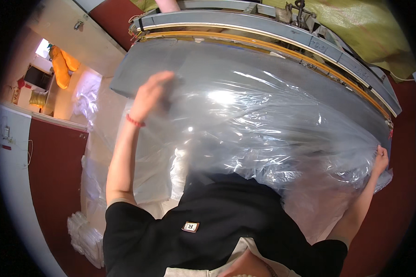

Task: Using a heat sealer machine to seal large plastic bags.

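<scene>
A wide sheet of transparent plastic film (263,124) lies wrinkled and shiny over a grey work surface (143,60) and comes down towards my body. At the far right, my right hand (381,160) is closed on the edge of the film, which gathers in creases at the fingers. My left hand (151,94), with a red bracelet at its wrist, is over the left part of the surface. Its fingers reach out to the right, and its lower side is smeared by motion. No film shows bunched in the left hand.
A long metal frame (208,19) with an orange strip (245,41) runs along the far side of the surface. Greenish woven sacking (365,32) sits behind it. More plastic (85,237) is stacked at lower left. An opening at left shows another room. Another person's arm (167,4) appears at the top.
</scene>
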{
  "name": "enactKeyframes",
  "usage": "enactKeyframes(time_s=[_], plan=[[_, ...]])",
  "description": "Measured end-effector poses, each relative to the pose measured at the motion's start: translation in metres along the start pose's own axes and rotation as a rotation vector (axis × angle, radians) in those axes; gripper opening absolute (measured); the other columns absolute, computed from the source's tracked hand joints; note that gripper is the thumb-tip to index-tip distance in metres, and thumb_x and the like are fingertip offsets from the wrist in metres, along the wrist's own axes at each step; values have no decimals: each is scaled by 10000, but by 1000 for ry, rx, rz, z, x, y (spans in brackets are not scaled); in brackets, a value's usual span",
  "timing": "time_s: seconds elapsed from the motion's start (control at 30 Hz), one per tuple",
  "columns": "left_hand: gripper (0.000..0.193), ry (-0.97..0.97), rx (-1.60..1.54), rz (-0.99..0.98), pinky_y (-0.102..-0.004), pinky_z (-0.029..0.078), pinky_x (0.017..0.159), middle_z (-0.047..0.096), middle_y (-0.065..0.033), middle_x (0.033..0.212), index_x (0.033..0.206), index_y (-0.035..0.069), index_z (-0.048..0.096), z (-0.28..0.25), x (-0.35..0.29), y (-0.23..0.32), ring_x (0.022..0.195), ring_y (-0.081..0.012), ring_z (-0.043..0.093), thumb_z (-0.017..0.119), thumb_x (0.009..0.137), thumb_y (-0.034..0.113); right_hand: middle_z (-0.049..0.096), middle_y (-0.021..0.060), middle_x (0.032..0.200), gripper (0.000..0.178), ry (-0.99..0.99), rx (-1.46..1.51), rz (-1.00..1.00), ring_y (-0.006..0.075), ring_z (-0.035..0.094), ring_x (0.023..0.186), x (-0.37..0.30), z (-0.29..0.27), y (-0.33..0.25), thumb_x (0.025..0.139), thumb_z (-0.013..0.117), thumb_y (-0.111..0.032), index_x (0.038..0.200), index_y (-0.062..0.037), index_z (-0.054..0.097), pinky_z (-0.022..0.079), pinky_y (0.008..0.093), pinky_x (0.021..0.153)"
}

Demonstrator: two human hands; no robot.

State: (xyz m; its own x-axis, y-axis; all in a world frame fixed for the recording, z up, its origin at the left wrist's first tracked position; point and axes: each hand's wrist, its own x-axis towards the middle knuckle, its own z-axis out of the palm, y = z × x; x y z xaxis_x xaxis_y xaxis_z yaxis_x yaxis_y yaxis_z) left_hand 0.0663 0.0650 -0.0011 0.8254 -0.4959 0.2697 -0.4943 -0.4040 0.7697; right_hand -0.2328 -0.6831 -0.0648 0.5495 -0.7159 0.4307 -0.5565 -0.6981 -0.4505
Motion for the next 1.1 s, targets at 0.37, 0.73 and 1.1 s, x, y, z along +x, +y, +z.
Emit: enactKeyframes(time_s=[0.37,0.73,1.1], plan=[[294,-18,215,-614,-267,415,462,518,-26,512,680,-7,580,23,-10,-6,441,-120,497,583,764,274,546,51,643,299,-25,-43,-6,112,458,599,8,8,15,816,541,-336,797,-38,563,398,266,587],[183,322,415,-268,-332,435,592,596,-114,703,715,45,584,36,86,-27,642,-229,571,579,719,228,500,35,614,298,14,34,-5,111,424,594,3,7,9,814,546,-326,782,-30,556,376,264,578],[194,219,664,-216,-323,451,617,604,-117,734,781,33,578,56,121,-56,683,-254,583,621,706,206,530,-19,657,298,57,181,14,64,440,641,13,9,36,800,578,-306,787,-9,594,371,210,609]])
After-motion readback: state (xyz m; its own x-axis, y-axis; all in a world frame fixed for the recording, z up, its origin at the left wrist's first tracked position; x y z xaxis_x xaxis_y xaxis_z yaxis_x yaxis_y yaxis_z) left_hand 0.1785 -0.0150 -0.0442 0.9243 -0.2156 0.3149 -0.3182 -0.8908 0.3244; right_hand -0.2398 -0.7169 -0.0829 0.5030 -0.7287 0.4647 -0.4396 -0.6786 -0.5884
